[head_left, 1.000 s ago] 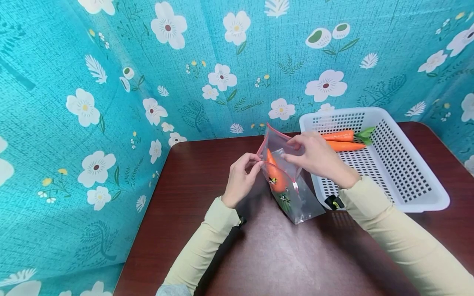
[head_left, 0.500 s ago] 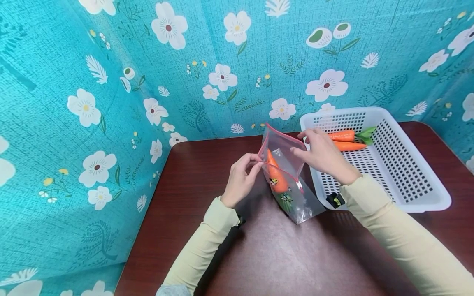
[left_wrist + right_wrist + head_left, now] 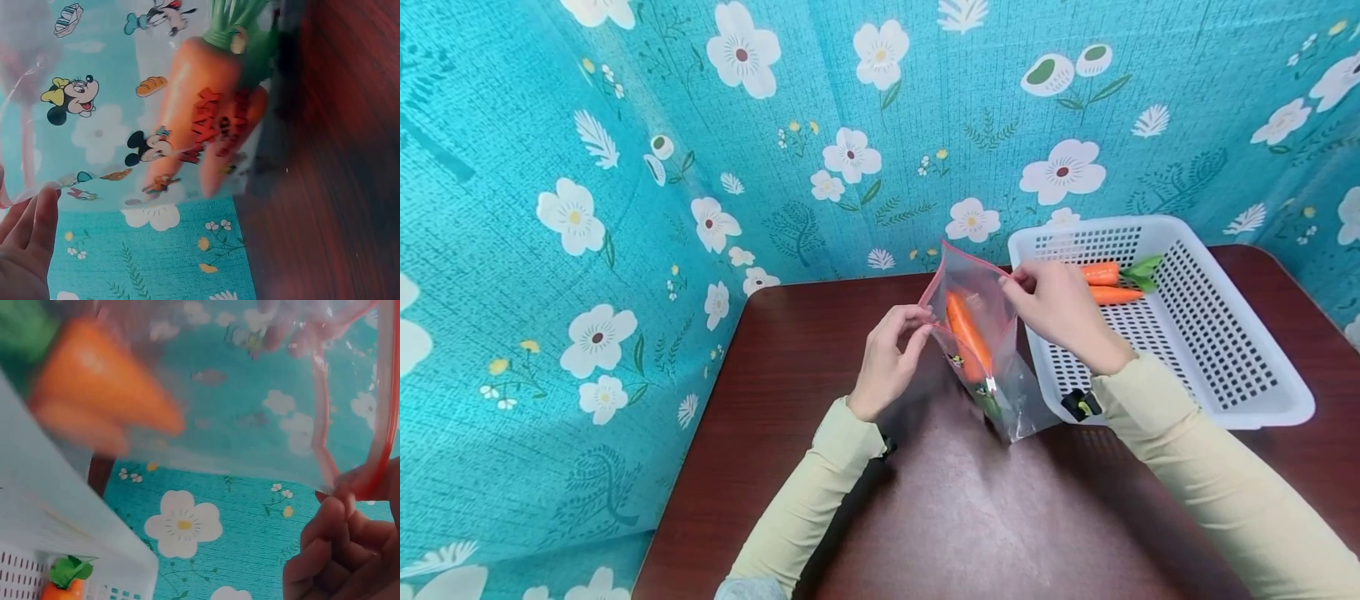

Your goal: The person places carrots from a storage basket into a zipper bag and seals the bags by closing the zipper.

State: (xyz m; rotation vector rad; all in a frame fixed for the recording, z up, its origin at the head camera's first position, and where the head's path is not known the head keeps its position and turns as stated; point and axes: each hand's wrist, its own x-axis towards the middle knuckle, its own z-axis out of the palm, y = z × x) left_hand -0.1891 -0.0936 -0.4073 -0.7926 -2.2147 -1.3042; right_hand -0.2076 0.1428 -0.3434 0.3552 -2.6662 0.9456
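Observation:
A clear zip bag [image 3: 1028, 392] with a red-pink zip edge, a white slider and cartoon prints stands with its mouth spread. Inside it leans an orange carrot [image 3: 967, 332] with its green top downward; the left wrist view shows two carrot shapes [image 3: 203, 75] behind the printed film. My left hand [image 3: 887, 358] pinches the bag's left rim between thumb and fingers. On the opposite side, my right hand [image 3: 1066, 312] pinches the right rim near the zip, as the right wrist view confirms with fingers [image 3: 325, 544] curled at the corner.
A white perforated basket [image 3: 1292, 404] stands at the right, behind my right forearm, holding carrots [image 3: 1116, 296] with green leaves. The dark red table [image 3: 790, 350] meets a turquoise flowered cloth [image 3: 820, 217] at its back and left edges.
My right hand has moved right, from the bag's mouth to its right rim, and now pinches it. The bag has risen slightly and the carrot inside has shifted. The left hand keeps its place.

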